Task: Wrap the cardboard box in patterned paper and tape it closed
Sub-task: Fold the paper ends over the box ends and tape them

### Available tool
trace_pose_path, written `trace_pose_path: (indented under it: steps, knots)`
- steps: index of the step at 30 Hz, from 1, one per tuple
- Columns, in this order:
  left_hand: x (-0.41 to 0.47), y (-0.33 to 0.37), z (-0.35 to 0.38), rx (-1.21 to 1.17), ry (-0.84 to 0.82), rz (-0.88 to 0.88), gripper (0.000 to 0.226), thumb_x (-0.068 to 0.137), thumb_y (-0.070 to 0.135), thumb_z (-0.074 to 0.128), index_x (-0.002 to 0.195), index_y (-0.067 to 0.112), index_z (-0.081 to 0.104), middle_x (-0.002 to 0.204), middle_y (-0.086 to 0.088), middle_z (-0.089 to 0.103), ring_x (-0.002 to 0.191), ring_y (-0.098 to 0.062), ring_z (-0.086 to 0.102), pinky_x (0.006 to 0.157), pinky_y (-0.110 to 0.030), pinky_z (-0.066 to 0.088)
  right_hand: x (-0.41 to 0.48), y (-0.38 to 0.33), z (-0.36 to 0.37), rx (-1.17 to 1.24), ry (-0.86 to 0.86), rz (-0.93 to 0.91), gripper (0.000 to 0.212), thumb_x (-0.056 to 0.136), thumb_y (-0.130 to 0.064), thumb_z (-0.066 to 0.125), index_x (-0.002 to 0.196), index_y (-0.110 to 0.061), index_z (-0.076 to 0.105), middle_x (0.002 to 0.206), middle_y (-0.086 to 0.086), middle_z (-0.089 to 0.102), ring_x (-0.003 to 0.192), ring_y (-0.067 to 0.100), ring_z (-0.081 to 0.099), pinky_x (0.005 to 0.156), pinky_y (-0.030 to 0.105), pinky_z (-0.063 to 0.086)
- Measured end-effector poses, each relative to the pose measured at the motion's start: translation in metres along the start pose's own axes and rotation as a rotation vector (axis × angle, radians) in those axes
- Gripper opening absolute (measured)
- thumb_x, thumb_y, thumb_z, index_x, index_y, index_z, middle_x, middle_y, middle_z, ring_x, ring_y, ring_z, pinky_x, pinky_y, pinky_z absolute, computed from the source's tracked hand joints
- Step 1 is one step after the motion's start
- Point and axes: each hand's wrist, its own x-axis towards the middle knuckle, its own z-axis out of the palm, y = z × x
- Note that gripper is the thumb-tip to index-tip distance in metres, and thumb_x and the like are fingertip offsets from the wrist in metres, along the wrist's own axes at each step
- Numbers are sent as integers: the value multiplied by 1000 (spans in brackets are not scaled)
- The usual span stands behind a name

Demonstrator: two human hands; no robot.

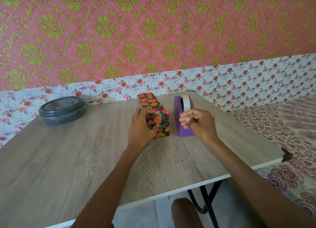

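Note:
The box (154,108), covered in dark paper with orange and red flowers, lies lengthwise on the wooden table (68,156). My left hand (142,127) grips its near end, with fingers on top and the thumb pressed against the end face. Just to the right stands a purple tape dispenser (182,115) with a white tape roll (185,102). My right hand (196,122) hovers in front of the dispenser with the fingertips pinched together. A strip of tape runs from the roll toward those fingers, though blur hides whether they hold it.
A dark round lidded container (62,109) sits at the table's far left. A floral wall runs close behind the table. Patterned bedding (282,125) lies to the right. The table's right corner (287,155) has a dark cap, and a knee (184,210) shows below the front edge.

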Motion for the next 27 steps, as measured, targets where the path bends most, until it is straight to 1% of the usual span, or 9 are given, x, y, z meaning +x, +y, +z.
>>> trace_pose_path:
  steps: [2,5,8,11,16,19,22,24,27]
  knots:
    - [0,4,-1,16,-12,-7,48,80,39,75,118,29,46,124,10,46,115,-13,51,85,-37,55,7,-2,-9,-82,9,8,32,97,5,45,95,-9,74,81,2,73,66,5,63,62,11,50]
    - [1,9,-1,55,-6,-20,46,83,43,71,118,27,48,125,6,47,115,-15,48,89,-37,52,19,-2,-22,-121,11,94,36,96,1,43,96,-17,75,81,-3,70,68,4,56,61,19,42]
    - [3,12,0,117,27,-20,43,84,46,68,117,26,49,126,3,51,118,-19,45,96,-43,48,28,-4,-32,-123,-20,148,31,92,-6,50,89,-22,76,93,-5,73,75,3,59,64,18,42]
    - [4,15,1,153,68,-10,39,83,44,67,115,28,51,125,4,54,121,-19,43,100,-44,45,35,-3,-36,-125,-39,171,18,91,-10,62,94,-18,78,94,-8,73,84,-5,61,68,11,42]
    - [5,20,3,156,74,-15,37,83,41,69,113,28,50,124,4,53,121,-18,43,101,-43,43,41,4,-41,-103,-19,146,12,76,-6,81,84,-15,79,75,-7,72,58,-14,56,58,3,42]
    - [4,21,3,82,74,-49,34,83,41,69,110,30,51,122,7,53,117,-15,46,99,-45,45,45,7,-42,-54,19,153,8,76,-13,84,83,-13,79,74,-5,73,62,-10,61,57,2,43]
    - [3,20,2,-110,113,-83,27,82,41,71,104,34,57,131,10,50,120,-11,48,100,-47,47,49,11,-42,-36,91,194,8,82,-17,80,75,-16,75,71,0,72,62,5,63,64,13,50]
    - [3,24,-2,-227,166,-137,21,82,37,72,101,33,63,136,13,48,126,-9,45,105,-48,44,50,14,-42,-20,93,204,13,86,-12,76,73,-13,73,69,9,71,53,9,60,64,20,54]
    - [3,35,-6,-146,268,-95,25,82,36,67,105,26,65,140,7,48,131,-13,41,109,-45,38,52,18,-44,29,106,220,7,87,0,71,84,-5,74,78,12,74,53,9,63,58,18,56]
